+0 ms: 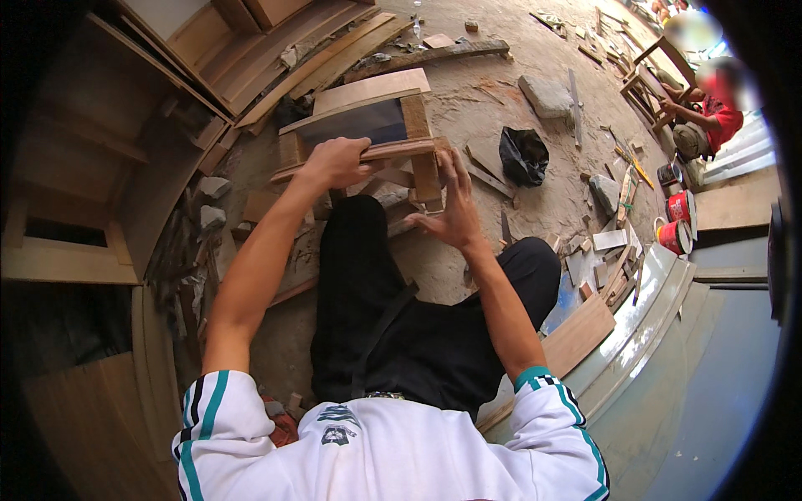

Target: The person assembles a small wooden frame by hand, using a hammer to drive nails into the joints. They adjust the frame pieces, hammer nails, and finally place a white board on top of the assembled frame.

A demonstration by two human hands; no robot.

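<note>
A small box-like wooden frame (422, 179) stands in front of my knees, with a dark panel (355, 123) inside it and a pale board along its far side. My left hand (337, 163) curls its fingers over the near rail (399, 149). At the frame's right end, my right hand (454, 204) lies along the corner and upright, its fingers stretched upward and its thumb spread to the left below. Part of the frame's lower left side is hidden behind my left hand and knee.
Wooden cabinets (75, 167) stand on the left. A black plastic bag (524, 156), a stone block (546, 96) and a handsaw-like long strip (576, 108) lie to the right. Wood scraps and red cans (673, 236) are farther right. Another person (710, 121) sits at the upper right.
</note>
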